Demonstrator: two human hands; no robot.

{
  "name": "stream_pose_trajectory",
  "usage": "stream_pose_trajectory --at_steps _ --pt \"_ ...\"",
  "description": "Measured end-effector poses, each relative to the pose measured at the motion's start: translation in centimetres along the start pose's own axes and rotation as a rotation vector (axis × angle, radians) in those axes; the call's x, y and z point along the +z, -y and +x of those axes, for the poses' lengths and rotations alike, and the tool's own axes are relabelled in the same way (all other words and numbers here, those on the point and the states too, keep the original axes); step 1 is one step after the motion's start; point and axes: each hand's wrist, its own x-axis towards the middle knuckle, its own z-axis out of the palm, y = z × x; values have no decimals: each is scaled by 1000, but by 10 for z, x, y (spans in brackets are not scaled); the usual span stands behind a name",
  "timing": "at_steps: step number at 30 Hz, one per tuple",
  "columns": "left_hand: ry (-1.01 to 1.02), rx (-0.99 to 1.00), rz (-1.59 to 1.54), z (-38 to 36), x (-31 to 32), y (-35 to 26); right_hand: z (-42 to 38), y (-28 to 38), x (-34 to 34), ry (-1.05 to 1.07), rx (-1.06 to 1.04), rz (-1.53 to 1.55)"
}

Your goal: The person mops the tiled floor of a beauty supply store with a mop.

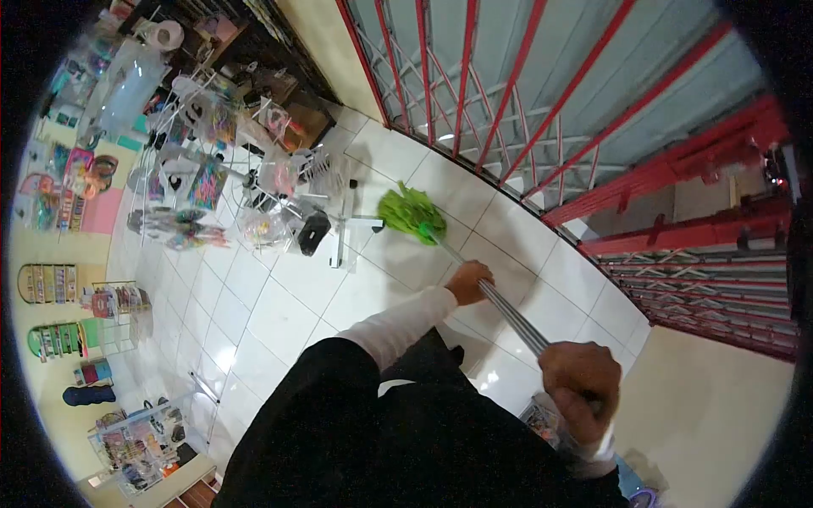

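Observation:
A green mop head (411, 212) lies on the white tiled floor, close to the wheeled foot of a display rack. From it a metal handle (515, 317) runs toward me, down and to the right. My left hand (470, 283) is wrapped round the lower part of the handle. Higher up, near the handle's top end, my right hand (581, 385) is closed round it. White sleeves cover both wrists.
A wheeled display rack (250, 179) with bagged goods stands left of the mop. Red folding gates (533, 102) run along the upper right. Small display stands (140, 444) line the left wall. A cream wall (699, 406) is at the lower right.

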Motion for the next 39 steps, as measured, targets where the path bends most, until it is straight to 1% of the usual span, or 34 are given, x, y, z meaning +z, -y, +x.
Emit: stream_pose_trajectory --at_steps 2,4,6,7,8,10,11,14,17,20,21,23,24,25,26,27,29,30,32,33,35,36,39 --pt "-199 142 -125 -4 48 -31 -26 25 -16 55 43 -38" --pt "-257 255 -325 -8 88 -61 -53 41 -25 129 61 -46" --pt "-155 242 -420 -10 143 -75 -67 53 -26 225 89 -88" --pt "-103 235 -469 -11 155 -82 -72 59 -25 271 125 -116" --pt "-94 233 -461 -13 164 -85 -76 63 -23 318 164 -144" --pt "-76 225 -447 -19 165 -101 -81 59 -15 402 131 -221" --pt "110 229 -290 -17 159 -101 -83 57 -10 444 111 -257" --pt "59 304 -372 -25 141 -108 -91 55 -3 437 17 -193" --pt "64 201 -327 -39 121 -111 -89 57 3 360 -23 33" --pt "219 89 -108 -59 76 -102 -72 49 15 345 -151 316" --pt "134 125 -104 -70 63 -92 -62 45 21 364 -214 371" --pt "-40 191 -98 -97 39 -69 -53 36 44 269 -198 439" --pt "14 99 -87 -109 15 -65 -49 32 54 221 -190 474" --pt "70 10 -72 -119 -12 -62 -42 30 59 314 -142 443" --pt "126 -77 -55 -129 -38 -56 -41 25 74 250 -149 384" --pt "120 -75 -70 -140 -55 -40 -44 17 95 185 -157 324" --pt "114 -72 -104 -166 -79 -6 -47 5 121 193 -96 231" --pt "114 -68 -77 -176 -90 8 -34 -1 133 298 -212 165" --pt "112 -51 -22 -190 -109 32 -34 -12 160 353 -193 219" --pt "172 -36 -28 -195 -115 40 -33 -15 169 377 -206 210" --pt "233 -41 7 -202 -120 47 -34 -16 181 420 -230 186" --pt "264 -36 27 -203 -122 47 -36 -14 184 403 -206 193" --pt "254 23 34 -205 -118 42 -51 -7 184 329 -151 190"
